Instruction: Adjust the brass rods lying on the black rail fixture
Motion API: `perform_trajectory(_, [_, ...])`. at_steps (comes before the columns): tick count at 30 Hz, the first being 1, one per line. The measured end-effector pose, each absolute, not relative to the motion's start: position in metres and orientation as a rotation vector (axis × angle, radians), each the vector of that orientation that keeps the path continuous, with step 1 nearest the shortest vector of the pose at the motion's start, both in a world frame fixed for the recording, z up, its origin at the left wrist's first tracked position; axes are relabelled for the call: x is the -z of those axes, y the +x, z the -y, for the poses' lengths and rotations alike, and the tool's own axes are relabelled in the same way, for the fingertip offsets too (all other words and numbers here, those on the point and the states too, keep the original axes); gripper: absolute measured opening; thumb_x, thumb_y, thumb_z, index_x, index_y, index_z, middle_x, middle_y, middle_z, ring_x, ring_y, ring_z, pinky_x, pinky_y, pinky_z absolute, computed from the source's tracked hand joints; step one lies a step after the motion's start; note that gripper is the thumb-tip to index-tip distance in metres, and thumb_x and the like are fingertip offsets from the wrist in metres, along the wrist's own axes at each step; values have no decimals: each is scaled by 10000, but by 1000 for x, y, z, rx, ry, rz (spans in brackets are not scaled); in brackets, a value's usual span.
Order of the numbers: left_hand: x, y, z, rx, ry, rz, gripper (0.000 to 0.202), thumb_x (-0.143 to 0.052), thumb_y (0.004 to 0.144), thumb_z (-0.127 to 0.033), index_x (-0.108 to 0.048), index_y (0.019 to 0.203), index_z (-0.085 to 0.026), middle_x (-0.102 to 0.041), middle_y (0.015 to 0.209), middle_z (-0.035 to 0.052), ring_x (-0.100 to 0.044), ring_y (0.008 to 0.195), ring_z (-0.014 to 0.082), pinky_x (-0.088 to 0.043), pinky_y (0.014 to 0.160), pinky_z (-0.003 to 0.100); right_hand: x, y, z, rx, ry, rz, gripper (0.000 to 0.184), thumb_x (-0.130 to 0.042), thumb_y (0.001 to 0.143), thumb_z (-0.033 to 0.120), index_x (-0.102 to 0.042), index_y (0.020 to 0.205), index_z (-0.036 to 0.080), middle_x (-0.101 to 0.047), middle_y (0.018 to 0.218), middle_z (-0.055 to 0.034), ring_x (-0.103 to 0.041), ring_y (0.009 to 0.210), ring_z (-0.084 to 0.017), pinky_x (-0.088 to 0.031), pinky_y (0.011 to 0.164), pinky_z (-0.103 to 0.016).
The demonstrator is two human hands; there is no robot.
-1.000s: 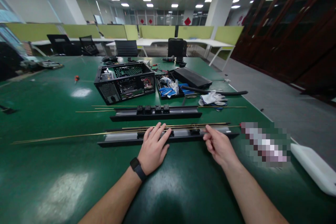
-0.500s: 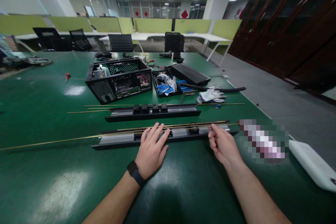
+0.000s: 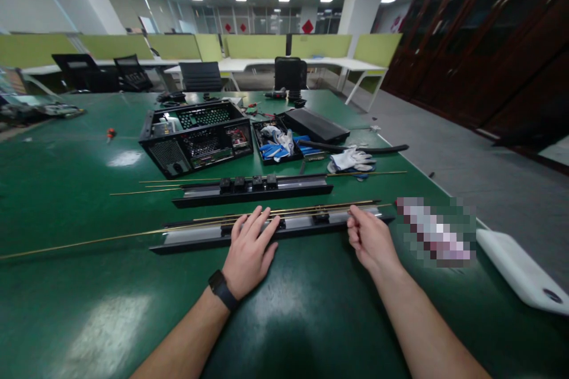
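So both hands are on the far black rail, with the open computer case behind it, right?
Not quite. The left hand and right hand are on the near black rail, the one with brass rods along it; the far black rail lies untouched. The open computer case does sit behind it. The head view shows this.
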State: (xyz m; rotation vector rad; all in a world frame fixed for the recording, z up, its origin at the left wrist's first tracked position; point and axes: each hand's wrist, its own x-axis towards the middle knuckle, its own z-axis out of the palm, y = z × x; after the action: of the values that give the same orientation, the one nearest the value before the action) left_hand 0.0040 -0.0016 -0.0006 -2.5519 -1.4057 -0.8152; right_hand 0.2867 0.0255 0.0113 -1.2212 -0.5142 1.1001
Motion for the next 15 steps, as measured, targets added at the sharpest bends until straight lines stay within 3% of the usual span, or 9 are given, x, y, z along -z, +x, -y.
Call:
perform_trajectory(8, [0,5,3,800,-2550,1398,512,-537,991,-267,-492,1500,-241,-468,1574,105,-361,1501,300,-275,1207,520,-11,281,-23,-1171,-1238,573,430,-853,710,516,-636,813,158,-613,580,9,-398,308,-53,-178,239,-148])
perform_trajectory(15, [1,4,3,777,-2540,1388,524,-545,982,-267,-489,1503,-242,-460,1580,102,-360,1501,304,-281,1205,515,-13,283,-22,-1213,-1203,589,437,-908,642,463,-617,772,165,-598,590,28,-389,321,-39,-201,240,-143])
